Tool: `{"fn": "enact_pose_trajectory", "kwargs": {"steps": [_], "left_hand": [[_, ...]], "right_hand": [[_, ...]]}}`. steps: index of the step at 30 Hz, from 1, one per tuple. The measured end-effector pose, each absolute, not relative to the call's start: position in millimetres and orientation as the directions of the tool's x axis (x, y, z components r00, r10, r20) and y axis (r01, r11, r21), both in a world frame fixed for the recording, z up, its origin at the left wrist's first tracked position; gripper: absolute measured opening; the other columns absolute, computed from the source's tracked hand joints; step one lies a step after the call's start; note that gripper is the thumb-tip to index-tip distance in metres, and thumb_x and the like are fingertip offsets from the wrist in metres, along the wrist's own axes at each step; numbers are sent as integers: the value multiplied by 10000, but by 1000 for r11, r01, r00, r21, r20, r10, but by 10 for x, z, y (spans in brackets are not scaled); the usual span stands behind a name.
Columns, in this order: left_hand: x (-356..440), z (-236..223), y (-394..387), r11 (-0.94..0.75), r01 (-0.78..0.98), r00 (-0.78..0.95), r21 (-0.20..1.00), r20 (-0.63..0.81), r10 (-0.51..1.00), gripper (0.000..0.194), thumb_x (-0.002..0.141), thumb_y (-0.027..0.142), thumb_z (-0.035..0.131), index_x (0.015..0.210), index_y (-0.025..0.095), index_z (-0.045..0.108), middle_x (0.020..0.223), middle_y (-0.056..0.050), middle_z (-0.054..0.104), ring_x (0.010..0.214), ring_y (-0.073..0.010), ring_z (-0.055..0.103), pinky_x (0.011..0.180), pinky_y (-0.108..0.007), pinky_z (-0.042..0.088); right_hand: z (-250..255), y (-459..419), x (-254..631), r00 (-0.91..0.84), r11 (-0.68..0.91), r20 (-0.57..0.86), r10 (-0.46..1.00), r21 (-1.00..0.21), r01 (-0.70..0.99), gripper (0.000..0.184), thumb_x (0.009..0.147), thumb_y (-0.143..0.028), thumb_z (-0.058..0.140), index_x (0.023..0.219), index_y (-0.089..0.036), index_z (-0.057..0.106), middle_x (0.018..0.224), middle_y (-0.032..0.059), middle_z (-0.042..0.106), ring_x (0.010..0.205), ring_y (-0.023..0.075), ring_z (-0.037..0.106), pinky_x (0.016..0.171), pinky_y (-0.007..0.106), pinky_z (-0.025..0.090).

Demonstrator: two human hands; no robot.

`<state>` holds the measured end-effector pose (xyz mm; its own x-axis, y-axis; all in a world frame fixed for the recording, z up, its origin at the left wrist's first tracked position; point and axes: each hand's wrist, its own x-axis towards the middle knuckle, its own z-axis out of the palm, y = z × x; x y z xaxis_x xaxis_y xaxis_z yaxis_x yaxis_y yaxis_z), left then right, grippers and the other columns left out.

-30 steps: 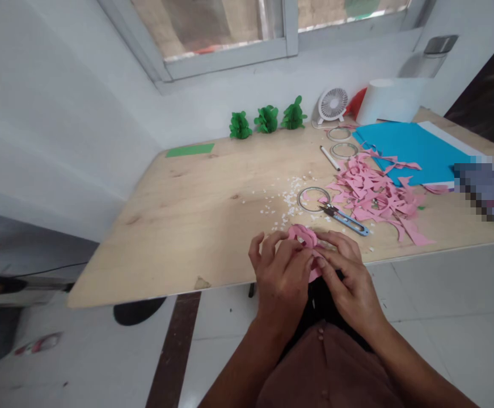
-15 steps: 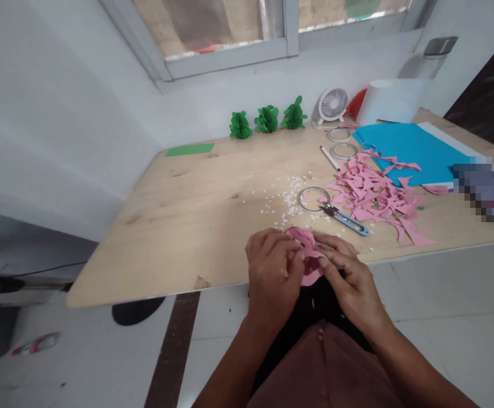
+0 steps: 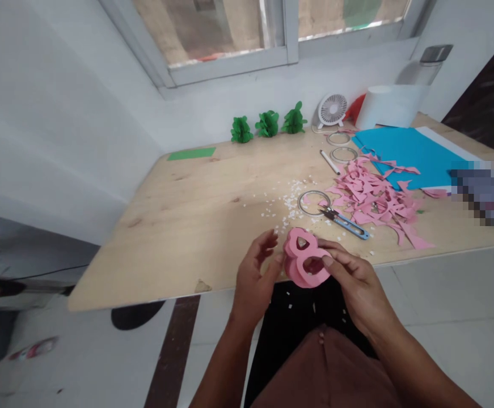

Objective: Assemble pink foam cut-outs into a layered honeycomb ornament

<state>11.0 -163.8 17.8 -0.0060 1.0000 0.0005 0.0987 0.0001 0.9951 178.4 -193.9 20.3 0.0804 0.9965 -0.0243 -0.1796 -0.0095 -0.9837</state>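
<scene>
A pink paper cutout (image 3: 294, 273) shaped like a figure eight, several layers thick with two holes, is held above the table's front edge. My right hand (image 3: 355, 277) pinches its right side, thumb on the front and fingers behind. My left hand (image 3: 255, 277) is at the cutout's left side, fingers apart and slightly curled, thumb close to its edge; whether the thumb touches is unclear. Just beyond the cutout lie blue-handled thread snips (image 3: 346, 222), a roll of thin tape (image 3: 313, 203) and small white paper bits (image 3: 290, 211).
Pink paper scraps (image 3: 370, 190) are heaped at the right, near blue sheets (image 3: 404, 153). A marker (image 3: 329, 162) and more tape rolls (image 3: 343, 154) lie behind. Green paper pieces (image 3: 267, 123) stand by the wall beside a small white fan (image 3: 332, 110). A green strip (image 3: 191, 153) lies far left.
My left hand has moved left off the pink cutout and its fingers have spread. The cutout now faces up more fully, still in my right hand. White bits now show on the dark trousers.
</scene>
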Motion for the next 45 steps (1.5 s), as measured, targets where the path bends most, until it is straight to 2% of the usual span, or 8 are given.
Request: {"fn": "enact_pose_trajectory", "kwargs": {"steps": [4,9,12,16,19,26,39,45], "left_hand": [[213,225,-1689,262,-311,178,914,-215,960,511,747,299,693,1232,244,540,1308,-98,564,1175,-272,539,935,-384,448],[243,298,-1668,384,-494,266,780,-285,921,505,710,235,706,1195,214,565,1280,-100,586,1196,-281,524,966,-380,419],[260,312,-1658,385,-499,281,776,-275,919,508,690,228,724,1174,202,572,1238,-99,608,1174,-274,539,964,-368,420],[303,320,-1658,318,-474,258,821,-216,942,501,674,212,742,1145,197,570,1197,-91,626,1152,-257,552,956,-355,431],[338,326,-1660,288,-452,219,844,-208,953,490,669,194,738,1130,199,572,1146,-75,644,1101,-233,579,939,-345,447],[406,318,-1672,238,-432,139,870,-196,971,479,680,186,726,1131,205,565,1085,-49,650,1000,-185,610,899,-316,473],[493,316,-1734,169,-352,86,921,-148,985,473,720,204,698,1164,225,538,1095,-41,649,1004,-178,612,877,-290,487],[518,294,-1760,148,-287,79,947,-130,988,492,726,192,685,1185,224,514,1138,-49,634,1049,-189,602,902,-298,481]], "right_hand": [[232,-1944,1760,22,-84,-101,995,-914,-397,134,846,-304,632,878,-257,754,1122,39,671,1086,222,564,981,363,377],[243,-1942,1760,-26,-165,-175,984,-855,-492,126,812,-303,664,879,-242,751,1038,49,707,992,232,607,916,374,423],[234,-1937,1773,15,-86,-99,995,-923,-374,133,837,-306,633,820,-236,744,1090,48,687,1094,241,564,960,376,402],[209,-1938,1798,84,68,67,994,-998,-10,185,875,-320,577,822,-249,739,1154,50,650,1157,249,528,1022,418,358],[192,-1941,1802,73,163,180,981,-968,192,198,889,-310,548,959,-281,730,1166,56,641,1136,253,544,1003,454,388],[146,-1968,1770,47,348,414,909,-817,461,261,892,-222,520,1091,-299,670,1159,57,645,1165,267,509,996,518,387],[182,-2055,1751,-32,406,542,840,-587,701,246,848,-189,547,1085,-228,600,1259,100,558,1220,319,418,974,563,358],[173,-2043,1763,-17,404,568,823,-565,720,230,818,-154,548,1022,-229,623,1228,93,585,1202,322,440,961,558,369]]}}
